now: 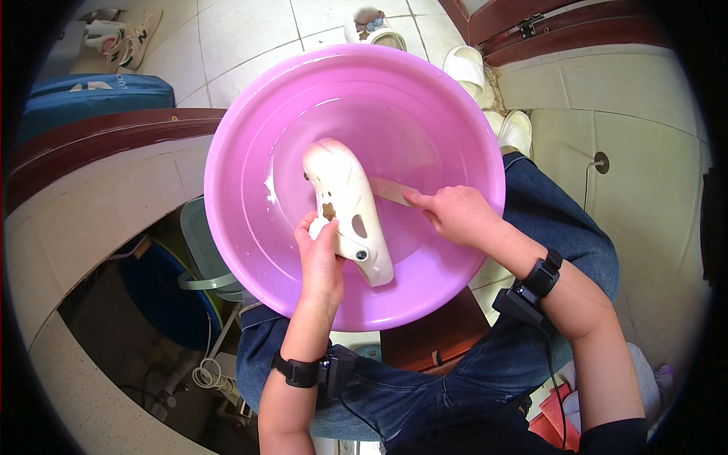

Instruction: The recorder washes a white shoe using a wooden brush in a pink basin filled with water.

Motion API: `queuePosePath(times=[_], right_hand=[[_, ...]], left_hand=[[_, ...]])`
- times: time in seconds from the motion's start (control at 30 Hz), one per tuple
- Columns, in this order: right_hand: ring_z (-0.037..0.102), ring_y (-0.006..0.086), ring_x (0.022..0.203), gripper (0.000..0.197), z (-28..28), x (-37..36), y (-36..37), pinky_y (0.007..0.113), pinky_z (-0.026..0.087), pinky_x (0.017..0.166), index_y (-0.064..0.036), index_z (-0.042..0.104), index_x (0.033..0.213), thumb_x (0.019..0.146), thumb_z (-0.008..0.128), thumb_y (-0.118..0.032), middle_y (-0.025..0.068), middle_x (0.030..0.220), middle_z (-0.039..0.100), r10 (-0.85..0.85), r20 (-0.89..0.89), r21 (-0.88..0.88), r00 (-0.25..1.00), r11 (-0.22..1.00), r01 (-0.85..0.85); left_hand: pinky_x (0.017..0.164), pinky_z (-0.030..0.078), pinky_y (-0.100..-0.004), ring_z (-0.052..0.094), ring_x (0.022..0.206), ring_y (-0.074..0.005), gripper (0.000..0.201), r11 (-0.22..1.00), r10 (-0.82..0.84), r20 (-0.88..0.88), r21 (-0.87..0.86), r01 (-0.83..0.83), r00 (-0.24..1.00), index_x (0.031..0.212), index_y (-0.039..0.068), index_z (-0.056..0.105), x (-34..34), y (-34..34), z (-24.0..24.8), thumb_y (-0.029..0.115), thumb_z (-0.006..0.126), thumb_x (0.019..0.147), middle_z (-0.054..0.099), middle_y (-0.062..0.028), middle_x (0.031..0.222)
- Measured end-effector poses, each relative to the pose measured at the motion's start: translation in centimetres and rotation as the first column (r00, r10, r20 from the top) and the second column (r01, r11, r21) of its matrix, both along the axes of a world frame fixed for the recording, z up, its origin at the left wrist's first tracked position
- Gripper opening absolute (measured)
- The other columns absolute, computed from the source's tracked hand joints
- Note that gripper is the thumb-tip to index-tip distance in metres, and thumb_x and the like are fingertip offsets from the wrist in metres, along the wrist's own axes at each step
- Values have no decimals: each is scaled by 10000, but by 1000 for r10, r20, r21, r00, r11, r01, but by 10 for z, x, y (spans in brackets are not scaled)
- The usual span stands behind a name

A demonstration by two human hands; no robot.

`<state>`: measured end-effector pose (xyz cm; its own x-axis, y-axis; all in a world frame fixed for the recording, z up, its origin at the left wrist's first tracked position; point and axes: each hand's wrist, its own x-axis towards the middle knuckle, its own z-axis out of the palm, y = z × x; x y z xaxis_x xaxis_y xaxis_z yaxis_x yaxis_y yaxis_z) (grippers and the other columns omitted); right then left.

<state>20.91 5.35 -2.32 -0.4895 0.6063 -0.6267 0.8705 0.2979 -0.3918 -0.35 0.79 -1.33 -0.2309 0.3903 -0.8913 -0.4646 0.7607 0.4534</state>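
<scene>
Over the pink plastic basin [250, 250], a cream-white clog [349, 201] is held tilted on its side. Several holes and a brown charm show on its upper, and a dark round rivet sits near its heel strap. My left hand [320, 254] grips the clog by its strap side, thumb on top. In my right hand [459, 216] is a pale flat handle [390, 191], pinched with the index finger stretched along it. The handle's far end reaches the sole side of the clog and is hidden there, so its kind cannot be told. Shallow water glistens in the basin.
Another white clog [373, 32] and white slippers [464, 70] lie on the tiled floor beyond the basin. Sneakers [135, 45] and a blue box [98, 95] are at the far left. A grey-green basket [205, 246] and white cable [214, 375] are at the left.
</scene>
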Motion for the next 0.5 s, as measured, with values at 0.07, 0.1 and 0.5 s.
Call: queuePosePath(times=[0.07, 0.1, 0.5], right_hand=[[611, 316, 651, 490, 2, -1, 1, 436, 478, 567, -164, 510, 1203, 722, 517, -73, 139, 662, 601, 7, 17, -22, 1000, 1000, -6], [611, 316, 651, 490, 1, -1, 1, 436, 478, 567, -164, 510, 1203, 722, 517, -73, 139, 662, 601, 7, 17, -22, 1000, 1000, -7], [576, 313, 605, 407, -2, 1, -1, 434, 444, 540, -211, 491, 1237, 836, 502, -142, 135, 625, 556, 7, 16, -21, 1000, 1000, -7]], left_hand=[[828, 435, -364, 486, 1046, -209, 441, 1000, 5, 2, 5, -5, 1000, 1205, 127, 295, 0, 0, 0, 121, 538, 837, 439, -112, 1164], [828, 435, -365, 486, 1046, -209, 444, 1000, 9, 5, 10, -9, 1000, 1208, 126, 293, -1, -1, 0, 119, 538, 837, 438, -113, 1166], [828, 439, -368, 485, 1050, -215, 443, 1000, 11, 19, 21, -11, 1000, 1210, 122, 292, 0, -1, -1, 110, 530, 837, 433, -118, 1172]])
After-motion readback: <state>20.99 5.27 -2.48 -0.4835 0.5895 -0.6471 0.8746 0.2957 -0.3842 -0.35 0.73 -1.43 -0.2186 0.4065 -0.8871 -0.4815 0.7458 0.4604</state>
